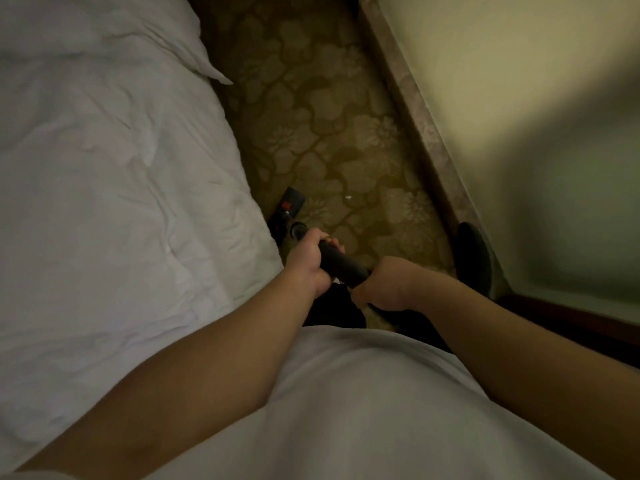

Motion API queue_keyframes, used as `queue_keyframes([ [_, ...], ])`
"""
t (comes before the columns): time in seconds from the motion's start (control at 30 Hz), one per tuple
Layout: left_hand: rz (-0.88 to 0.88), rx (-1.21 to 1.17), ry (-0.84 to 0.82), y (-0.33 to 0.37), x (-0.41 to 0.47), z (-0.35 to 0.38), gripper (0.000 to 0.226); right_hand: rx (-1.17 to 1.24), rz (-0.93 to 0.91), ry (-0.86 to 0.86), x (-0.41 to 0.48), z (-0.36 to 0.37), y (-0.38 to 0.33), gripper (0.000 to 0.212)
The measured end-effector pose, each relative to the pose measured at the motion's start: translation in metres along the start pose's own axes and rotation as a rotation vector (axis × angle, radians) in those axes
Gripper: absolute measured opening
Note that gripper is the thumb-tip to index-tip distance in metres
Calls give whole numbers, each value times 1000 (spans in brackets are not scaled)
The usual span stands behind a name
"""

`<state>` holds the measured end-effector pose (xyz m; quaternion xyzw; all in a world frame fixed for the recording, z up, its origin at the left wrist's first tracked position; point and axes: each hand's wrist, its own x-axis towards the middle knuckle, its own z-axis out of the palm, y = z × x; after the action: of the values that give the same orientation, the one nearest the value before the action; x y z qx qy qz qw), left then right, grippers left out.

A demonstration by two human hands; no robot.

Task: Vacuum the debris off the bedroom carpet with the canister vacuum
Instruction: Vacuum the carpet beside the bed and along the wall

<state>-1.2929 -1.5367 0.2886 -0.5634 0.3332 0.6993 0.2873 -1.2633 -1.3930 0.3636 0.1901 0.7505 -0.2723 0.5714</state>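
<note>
I look straight down a narrow strip of floral-patterned carpet [322,133] between the bed and the wall. My left hand [310,261] grips the upper part of the black vacuum wand [341,263], and my right hand [384,287] grips its rear end. The wand runs down to the black floor head [289,207] with a red mark, lying on the carpet beside the bed's edge. A small white speck of debris [348,196] lies on the carpet just right of the head. The canister is out of sight.
A bed with white bedding [104,168] and a pillow [104,26] fills the left side. A cream wall [502,81] with a marbled skirting board [415,109] bounds the right. My dark shoe [474,254] stands by the skirting. Dark wooden furniture [571,320] sits at lower right.
</note>
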Motion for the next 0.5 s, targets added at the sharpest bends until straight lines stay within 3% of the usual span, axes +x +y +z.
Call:
queue_keyframes([
  [0.23,34,-48,79,36,8,-30,18,-41,-43,-56,18,9,-44,25],
  [0.5,-4,14,26,11,6,-5,14,-8,15,-29,3,1,-17,29],
])
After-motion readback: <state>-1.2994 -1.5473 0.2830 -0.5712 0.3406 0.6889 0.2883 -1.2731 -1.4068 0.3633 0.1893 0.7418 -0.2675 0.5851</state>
